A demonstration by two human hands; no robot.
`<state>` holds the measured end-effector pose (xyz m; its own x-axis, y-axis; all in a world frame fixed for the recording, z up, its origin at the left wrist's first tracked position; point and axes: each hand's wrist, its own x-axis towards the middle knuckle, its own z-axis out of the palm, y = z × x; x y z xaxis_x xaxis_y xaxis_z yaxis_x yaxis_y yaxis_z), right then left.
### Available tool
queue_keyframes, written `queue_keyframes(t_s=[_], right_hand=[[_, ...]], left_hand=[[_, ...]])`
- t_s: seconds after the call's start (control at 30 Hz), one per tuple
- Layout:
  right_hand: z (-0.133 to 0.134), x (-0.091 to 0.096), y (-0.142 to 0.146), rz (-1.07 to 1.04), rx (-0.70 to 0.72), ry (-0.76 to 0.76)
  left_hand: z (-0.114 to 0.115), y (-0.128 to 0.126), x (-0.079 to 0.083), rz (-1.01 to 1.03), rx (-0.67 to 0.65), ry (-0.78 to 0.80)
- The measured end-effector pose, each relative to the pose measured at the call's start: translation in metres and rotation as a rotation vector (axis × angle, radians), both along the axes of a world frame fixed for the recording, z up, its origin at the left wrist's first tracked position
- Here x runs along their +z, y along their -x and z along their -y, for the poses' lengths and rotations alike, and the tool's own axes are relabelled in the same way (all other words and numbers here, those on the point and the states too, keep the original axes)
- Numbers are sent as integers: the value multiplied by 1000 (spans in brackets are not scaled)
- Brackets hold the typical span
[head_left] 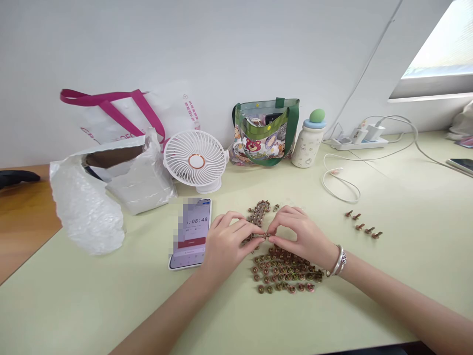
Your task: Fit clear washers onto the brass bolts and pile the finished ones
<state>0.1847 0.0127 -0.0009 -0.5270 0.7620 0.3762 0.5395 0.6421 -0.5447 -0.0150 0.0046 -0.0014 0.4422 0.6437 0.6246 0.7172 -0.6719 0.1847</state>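
Note:
Above the middle of the table, my left hand (227, 241) and my right hand (301, 231) meet fingertip to fingertip. Between them they pinch a small brass-coloured bolt (266, 235), partly covered by the fingers. Just below the hands, rows of small flanged metal pieces (284, 270) stand on the table. A heap of similar brass-coloured fasteners (259, 211) lies behind the fingers, partly hidden by my left hand, with one loose fastener (276, 207) beside it. Farther right, several bolts (369, 230) lie in a slanting line. A bracelet circles my right wrist.
Left of my hands lies a phone (192, 236) showing a timer. Behind stand a white fan (195, 160), a torn bubble-wrap bag (88, 207), a white tote (121, 113), a green-trimmed bag (266, 143) and a bottle (308, 145). A power strip (358, 144) trails cables at the right.

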Motion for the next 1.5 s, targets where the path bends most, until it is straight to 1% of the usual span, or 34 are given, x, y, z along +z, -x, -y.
queue_keyframes(t_s=[0.17, 0.27, 0.4, 0.5, 0.6, 0.73, 0.8, 0.93, 1.0, 1.07, 1.17, 1.23, 1.4, 1.5], right_hand=[[1, 1, 0, -6, -4, 7], [1, 2, 0, -8, 1, 18], [3, 4, 1, -47, 10, 86], [4, 5, 3, -83, 4, 138], [4, 5, 4, -93, -4, 124], [3, 1, 4, -85, -14, 32], [2, -1, 4, -56, -15, -60], [4, -3, 5, 14, -42, -294], [5, -1, 5, 32, -56, -346], [6, 2, 5, 54, -55, -300], [6, 7, 3, 79, -42, -153], [5, 8, 2, 87, -37, -93], [2, 5, 1, 31, 18, -4], [2, 4, 2, 4, 2, -9]], left_hand=[[0, -1, 1, -13, -5, -27], [0, -1, 3, -7, -18, -81], [1, -1, 4, 12, -17, -144], [2, -1, 3, 26, -11, -117], [2, -1, 0, 49, -11, -62], [2, -2, -2, 78, -4, 19], [2, -3, -2, 84, 3, 61], [3, -5, -1, 105, 1, 143], [4, -5, 0, 116, -3, 149], [4, -5, 0, 120, 0, 130], [4, -5, 0, 115, 5, 89], [4, -5, 0, 110, 3, 62], [4, -5, 0, 112, 6, 9], [4, -6, 0, 107, 13, 1]])
